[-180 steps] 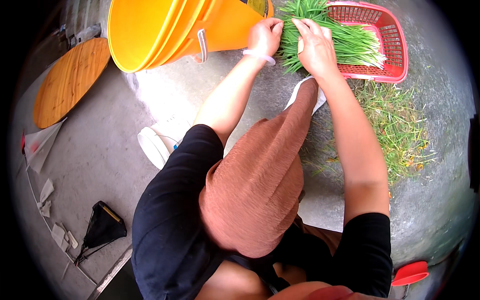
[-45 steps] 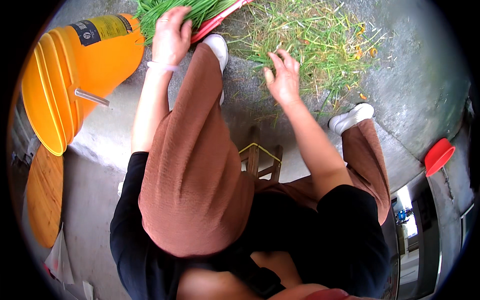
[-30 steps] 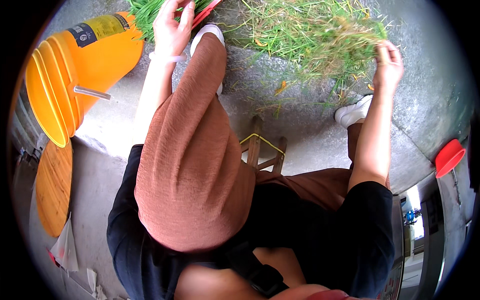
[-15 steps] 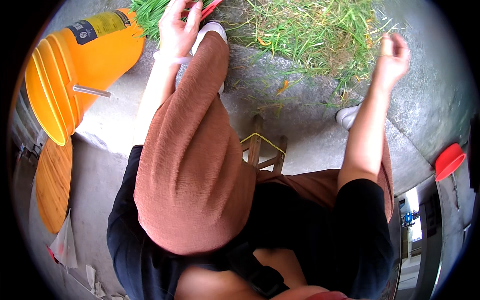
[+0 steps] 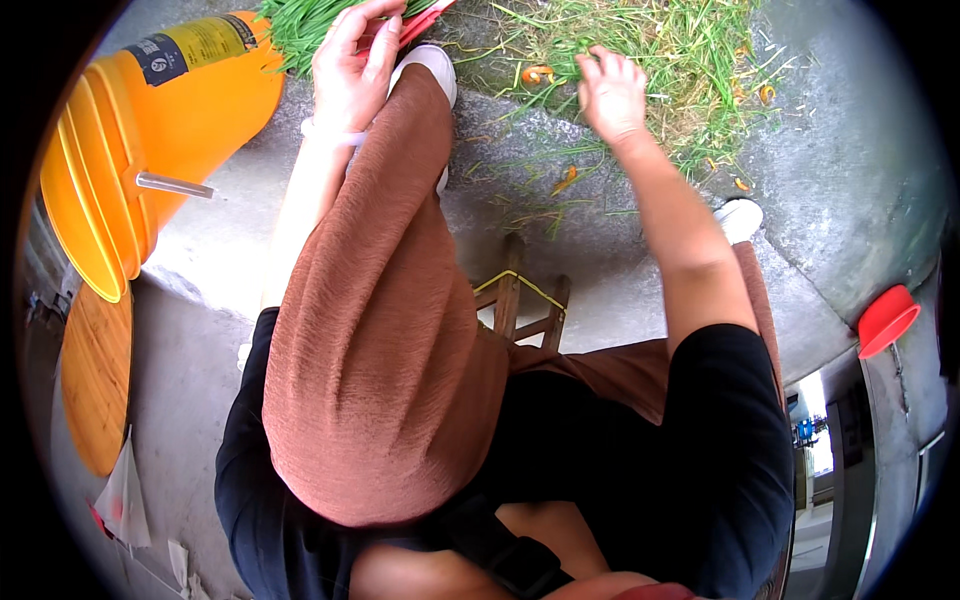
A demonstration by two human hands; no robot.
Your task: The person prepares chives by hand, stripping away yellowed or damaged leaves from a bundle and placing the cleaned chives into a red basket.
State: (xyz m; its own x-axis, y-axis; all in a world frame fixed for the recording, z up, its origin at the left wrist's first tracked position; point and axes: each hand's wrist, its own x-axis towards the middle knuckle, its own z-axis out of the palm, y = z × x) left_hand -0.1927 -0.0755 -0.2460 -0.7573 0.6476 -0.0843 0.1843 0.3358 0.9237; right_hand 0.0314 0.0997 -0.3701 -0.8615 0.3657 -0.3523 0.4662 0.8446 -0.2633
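My left hand (image 5: pixel 347 70) is at the upper edge beside a bunch of long, thin green leaves (image 5: pixel 297 35). Its fingers curl toward the thumb, and whatever lies between them is hidden. Narrow red strips (image 5: pixel 428 20) with a pale edge stick out to the right of these fingers. Over the left part of a spread of loose green and dry grass-like trimmings (image 5: pixel 700 60) hovers my right hand (image 5: pixel 612 98). Its fingers are loosely bent and apart, with nothing plainly held. An orange curl (image 5: pixel 537 74) lies among the trimmings to the left of them.
Large orange-yellow buckets (image 5: pixel 190 110) lie on their side at the left, a metal bar (image 5: pixel 175 185) sticking out. Behind them is a round wooden board (image 5: pixel 97 380). A wooden stool frame (image 5: pixel 508 305) shows between my legs. A red scoop-like thing (image 5: pixel 888 320) is at the far right.
My right hand has swung left from the right edge of the trimmings to their left part, its fingers now pointing up-left. My left hand stays nearly in place beside the green bunch.
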